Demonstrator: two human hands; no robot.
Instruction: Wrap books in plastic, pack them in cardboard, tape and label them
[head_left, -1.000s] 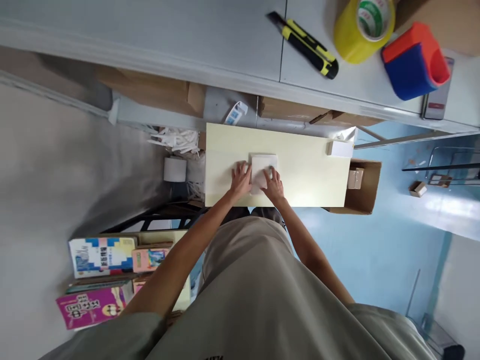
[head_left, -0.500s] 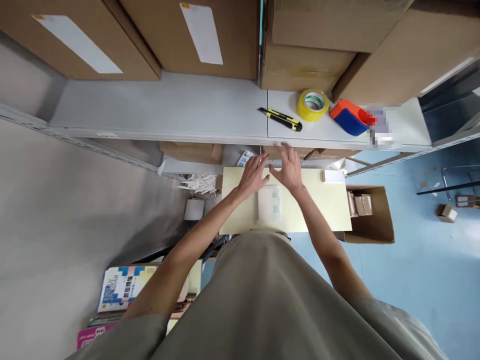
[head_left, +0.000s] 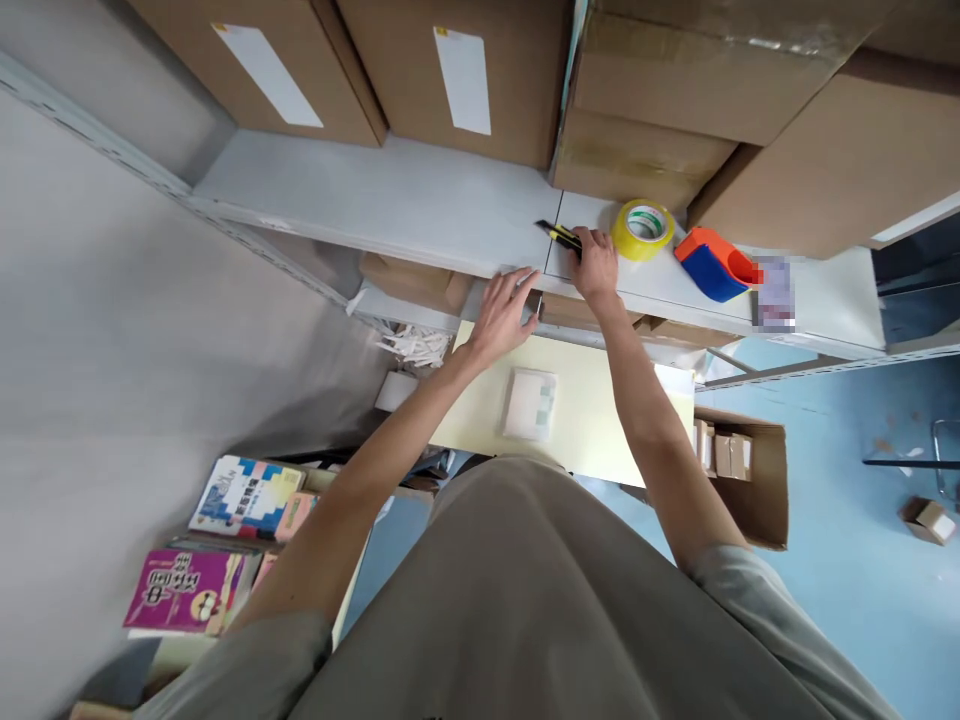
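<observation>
My right hand (head_left: pixel 596 268) is at the shelf's front edge, its fingers closed over the handle end of a black and yellow utility knife (head_left: pixel 559 234). The knife's tip points left, and its rear end is hidden under my fingers. To the left, my left hand (head_left: pixel 501 318) has its fingers stretched out and holds nothing, close to the front edge of the shelf. A flat plastic-wrapped packet (head_left: pixel 529 404) lies on the pale yellow tabletop (head_left: pixel 592 425) below my hands. Right of the knife stands a roll of yellow tape (head_left: pixel 643 230).
An orange and blue tape dispenser (head_left: pixel 716 266) sits on the grey shelf (head_left: pixel 360 200), beside a blurred-out item. Large cardboard boxes (head_left: pixel 465 80) line its back. An open carton (head_left: pixel 765 480) with small boxes stands right of the table; books (head_left: pixel 184 590) are stacked lower left.
My right hand has reached forward onto the shelf and closed on the utility knife. My left hand has shifted slightly away from it. The view has turned a little.
</observation>
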